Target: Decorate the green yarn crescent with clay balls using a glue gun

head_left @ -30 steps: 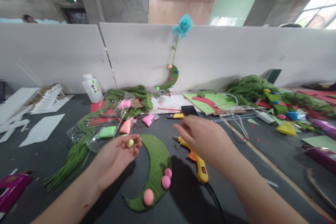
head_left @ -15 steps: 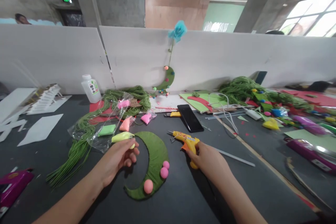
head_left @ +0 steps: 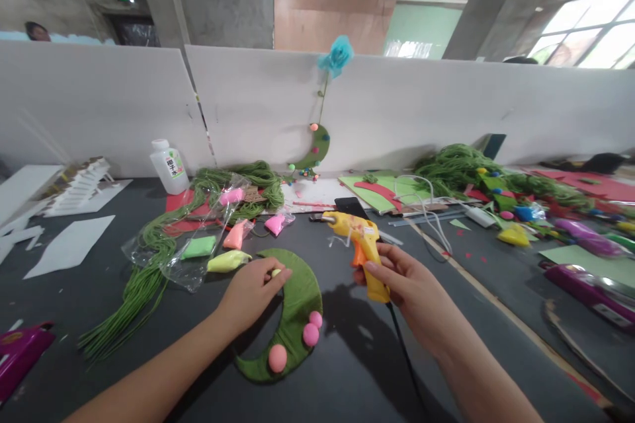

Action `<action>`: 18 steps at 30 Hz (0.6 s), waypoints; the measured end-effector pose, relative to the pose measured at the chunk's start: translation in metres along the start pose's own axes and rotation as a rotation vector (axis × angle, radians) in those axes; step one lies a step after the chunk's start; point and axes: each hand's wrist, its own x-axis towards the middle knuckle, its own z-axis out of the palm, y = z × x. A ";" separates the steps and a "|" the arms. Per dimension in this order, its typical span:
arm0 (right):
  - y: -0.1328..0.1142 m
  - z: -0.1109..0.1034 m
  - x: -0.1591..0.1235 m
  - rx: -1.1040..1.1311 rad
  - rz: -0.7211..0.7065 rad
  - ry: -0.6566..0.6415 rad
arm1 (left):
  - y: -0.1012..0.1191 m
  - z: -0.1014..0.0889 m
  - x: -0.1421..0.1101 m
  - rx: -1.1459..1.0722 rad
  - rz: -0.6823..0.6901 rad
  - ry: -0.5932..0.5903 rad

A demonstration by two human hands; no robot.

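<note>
My left hand (head_left: 255, 294) pinches a small pale-yellow clay ball (head_left: 276, 273) over the inner edge of a green crescent (head_left: 303, 287). Two pink balls and a larger coral ball (head_left: 277, 358) sit on the crescent's lower part. My right hand (head_left: 397, 277) grips a yellow hot glue gun (head_left: 361, 238) by its handle, raised above the table with the nozzle facing left. Its black cord hangs down. A yellow clay packet (head_left: 228, 261) lies just beyond my left hand.
Green, coral and pink clay packets lie among green cords (head_left: 149, 284) and clear plastic. A black phone (head_left: 351, 207) lies behind the glue gun. A white bottle (head_left: 169, 168) and a decorated crescent with a blue flower (head_left: 337, 56) stand by the partition. Purple staplers lie at both sides.
My right hand has lifted the glue gun off the table. My left hand has moved right, from beside the yellow packet to over the crescent, with the yellow ball.
</note>
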 end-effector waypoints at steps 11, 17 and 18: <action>-0.019 0.021 0.066 0.083 -0.096 -0.208 | 0.020 -0.026 0.024 -0.272 -0.182 0.038; 0.000 0.026 0.072 -0.107 -0.104 -0.324 | 0.020 -0.045 0.034 -0.327 -0.182 0.146; 0.006 0.028 0.072 -0.103 -0.083 -0.356 | 0.019 -0.047 0.033 -0.325 -0.178 0.161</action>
